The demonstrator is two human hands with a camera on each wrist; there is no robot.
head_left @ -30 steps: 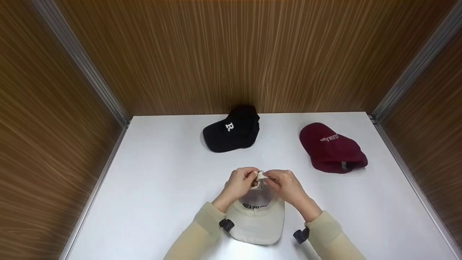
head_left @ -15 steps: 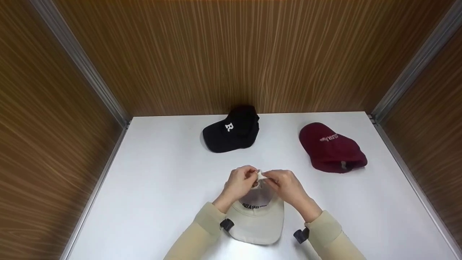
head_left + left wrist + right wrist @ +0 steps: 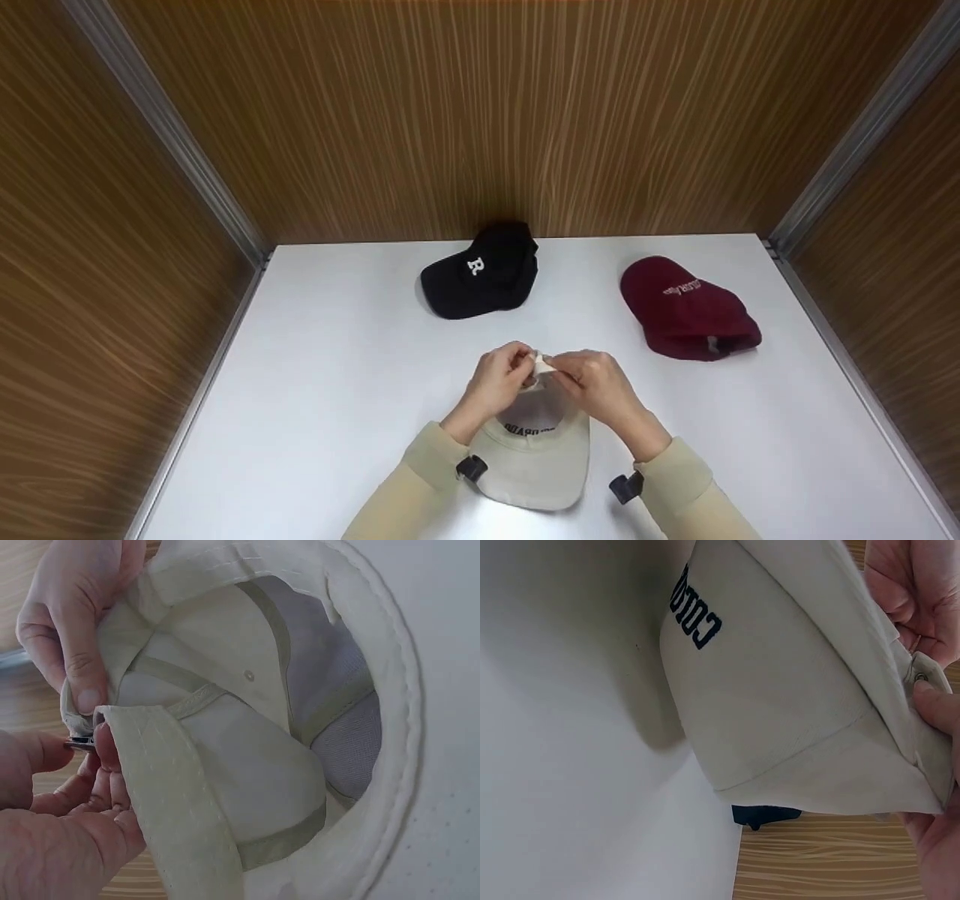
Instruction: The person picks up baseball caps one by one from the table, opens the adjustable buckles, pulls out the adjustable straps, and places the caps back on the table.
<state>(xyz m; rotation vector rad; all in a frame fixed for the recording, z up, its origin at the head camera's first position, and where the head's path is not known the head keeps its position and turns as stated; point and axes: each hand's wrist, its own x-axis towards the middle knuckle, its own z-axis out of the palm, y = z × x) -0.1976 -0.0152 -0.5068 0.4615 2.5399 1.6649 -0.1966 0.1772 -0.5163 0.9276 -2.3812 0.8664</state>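
A cream baseball cap [image 3: 534,476] is held with its brim toward me and its hollow inside facing up, dark lettering showing near the brim. My left hand [image 3: 496,381] pinches the back strap beside a small metal buckle [image 3: 80,743], seen in the left wrist view. Opposite it, my right hand [image 3: 600,386] pinches the other side of the strap [image 3: 543,366], fingertips close to the left ones. In the right wrist view, the right thumb lies by a metal eyelet [image 3: 920,677] on the cap's back edge. Fingers partly hide the strap.
A black cap [image 3: 480,274] with a white R lies at the back of the white table [image 3: 337,390]. To the right sits a dark red cap [image 3: 686,311] with pale lettering. Wood-grain panels [image 3: 480,112] enclose the table at the back and both sides.
Both hands keep nearly the same place and grip on the strap. The left fingers have risen very slightly; the other two caps stay where they were.
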